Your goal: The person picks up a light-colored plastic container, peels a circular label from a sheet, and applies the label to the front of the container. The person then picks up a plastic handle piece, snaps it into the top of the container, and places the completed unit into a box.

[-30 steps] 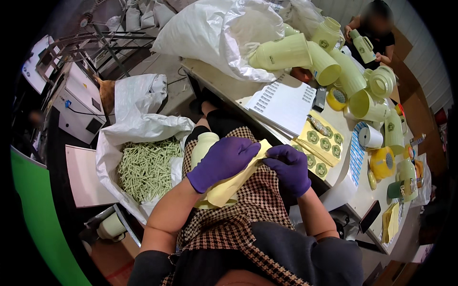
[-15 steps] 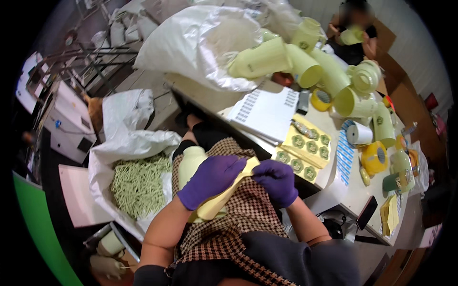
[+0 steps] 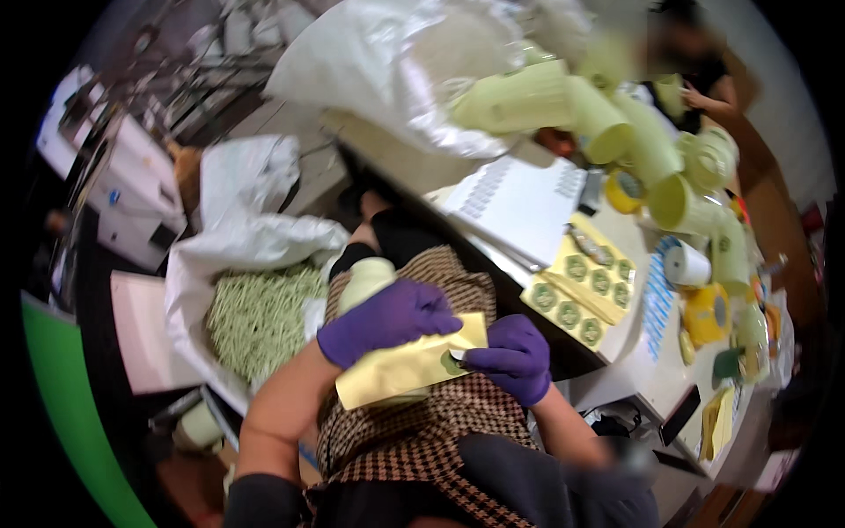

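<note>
The gloved left hand [image 3: 385, 322] grasped a yellow strip [image 3: 392, 370] above the checked apron [image 3: 387, 433]; the right hand's [image 3: 510, 359] fingers pinched a green sticker [image 3: 451, 364] near the strip's right end. A sticker sheet [image 3: 565, 314] lay along the wearer-side edge of the desk [image 3: 392, 151].

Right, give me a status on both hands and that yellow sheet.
Left hand holding yellow sheet. Right hand at its green sticker, pinch too blurred to confirm. Pale green flask on checkered apron, partly covered by left hand and sheet.
</note>
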Available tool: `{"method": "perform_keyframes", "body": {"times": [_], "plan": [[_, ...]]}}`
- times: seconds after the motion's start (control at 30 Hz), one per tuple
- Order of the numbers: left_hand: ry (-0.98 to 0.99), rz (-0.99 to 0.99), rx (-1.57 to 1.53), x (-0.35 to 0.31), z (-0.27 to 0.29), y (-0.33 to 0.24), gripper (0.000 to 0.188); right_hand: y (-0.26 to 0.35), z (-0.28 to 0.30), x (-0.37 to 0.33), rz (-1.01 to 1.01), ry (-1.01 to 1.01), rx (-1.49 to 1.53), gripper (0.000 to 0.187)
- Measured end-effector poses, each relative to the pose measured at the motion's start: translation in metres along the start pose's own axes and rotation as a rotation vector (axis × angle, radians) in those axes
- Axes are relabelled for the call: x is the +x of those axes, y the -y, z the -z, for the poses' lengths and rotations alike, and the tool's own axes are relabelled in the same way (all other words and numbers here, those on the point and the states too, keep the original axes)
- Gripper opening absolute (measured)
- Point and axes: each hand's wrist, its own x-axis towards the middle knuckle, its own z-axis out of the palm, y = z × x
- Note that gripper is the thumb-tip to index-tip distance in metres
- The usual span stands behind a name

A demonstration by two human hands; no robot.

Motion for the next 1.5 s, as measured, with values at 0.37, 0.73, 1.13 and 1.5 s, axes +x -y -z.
{"method": "perform_keyframes", "body": {"times": [0.37, 0.73, 1.13, 1.5], "plan": [[-0.911, -0.472, 0.782, 0.002, 0.193, 0.119, 0.027, -0.005, -0.020, 0.005, -0.669, -0.314, 0.572, 0.011], [-0.629, -0.437, 0.225, 0.000, 0.074, 0.167, 0.027, 0.004, -0.099, -0.004, -1.286, -0.003, 1.066, 0.017], [-0.688, -0.284, -0.144, -0.041, 0.074, 0.154, 0.029, 0.040, -0.108, 0.027, -1.147, 0.125, 0.778, 0.016], [-0.846, -0.300, -0.118, -0.062, 0.051, 0.148, 0.026, 0.021, -0.121, -0.016, -0.387, 0.007, 0.164, 0.073]]}}
